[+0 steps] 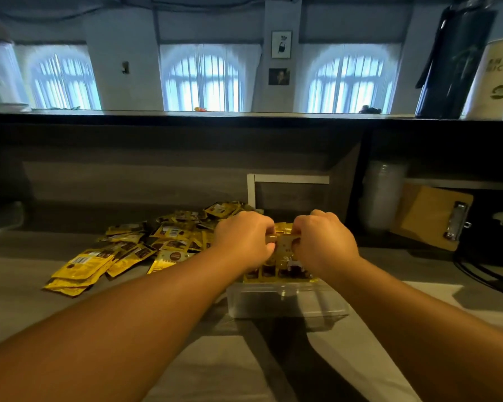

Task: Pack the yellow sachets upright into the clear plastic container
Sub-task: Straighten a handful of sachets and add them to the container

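Observation:
A clear plastic container [285, 303] stands on the grey counter in front of me. Yellow sachets [282, 268] stand upright in its far part. My left hand [244, 242] and my right hand [323, 242] are both over the container, fingers curled round the tops of the standing sachets from either side. A loose pile of yellow sachets [145, 245] lies flat on the counter to the left of the container and behind my left hand. The near half of the container shows nothing inside.
A wooden clipboard [430, 216] leans at the right beside a stack of clear cups [384, 195]. Dark cables [482, 274] lie on the counter at the far right. A raised dark counter wall [169, 169] runs behind the pile.

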`<state>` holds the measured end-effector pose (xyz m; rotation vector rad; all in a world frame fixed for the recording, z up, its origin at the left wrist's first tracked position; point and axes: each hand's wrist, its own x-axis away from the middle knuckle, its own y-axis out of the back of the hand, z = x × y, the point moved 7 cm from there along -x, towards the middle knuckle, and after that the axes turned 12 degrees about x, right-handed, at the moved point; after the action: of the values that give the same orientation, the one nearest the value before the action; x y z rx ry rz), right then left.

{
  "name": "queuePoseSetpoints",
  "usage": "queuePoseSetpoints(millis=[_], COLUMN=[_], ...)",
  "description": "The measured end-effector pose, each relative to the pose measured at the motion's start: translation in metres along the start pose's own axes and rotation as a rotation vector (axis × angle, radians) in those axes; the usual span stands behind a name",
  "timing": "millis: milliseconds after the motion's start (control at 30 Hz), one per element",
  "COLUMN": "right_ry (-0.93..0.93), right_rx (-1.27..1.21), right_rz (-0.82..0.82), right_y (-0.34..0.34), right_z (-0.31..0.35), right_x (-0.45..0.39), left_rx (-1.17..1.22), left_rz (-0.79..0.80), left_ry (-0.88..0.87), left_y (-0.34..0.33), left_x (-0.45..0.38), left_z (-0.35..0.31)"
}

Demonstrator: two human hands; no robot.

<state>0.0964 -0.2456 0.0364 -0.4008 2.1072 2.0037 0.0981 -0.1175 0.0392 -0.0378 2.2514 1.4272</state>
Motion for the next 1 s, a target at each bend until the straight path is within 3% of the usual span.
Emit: queuePoseSetpoints(millis=[167, 400, 633, 833, 1000], right_ry=[0.074, 0.085, 0.081, 0.206, 0.368], right_rx=[0.061, 0.162, 0.066, -0.128, -0.202], right_rz=[-0.038, 0.032, -0.011, -0.105, -0.043], right_y=[-0.004, -0.007, 0.019, 0.051, 0.031], right_z=[0.01, 0.01, 0.028, 0.102, 0.186], right_x=[-0.004, -0.003, 0.005, 0.025, 0.05], left_rx=[-0.033, -0.053, 0.084, 0.115, -0.02], left_rz=[-0.012, 0.007, -0.045, -0.192, -0.171], left_ry=[-0.007, -0.035, 0.018, 0.165, 0.364], left_y=[0.001, -0.002, 0.025, 0.061, 0.067], left_x=[-0.003, -0.001, 0.011, 0.051, 0.099], left_z=[0.009, 0.006, 0.023, 0.098, 0.184])
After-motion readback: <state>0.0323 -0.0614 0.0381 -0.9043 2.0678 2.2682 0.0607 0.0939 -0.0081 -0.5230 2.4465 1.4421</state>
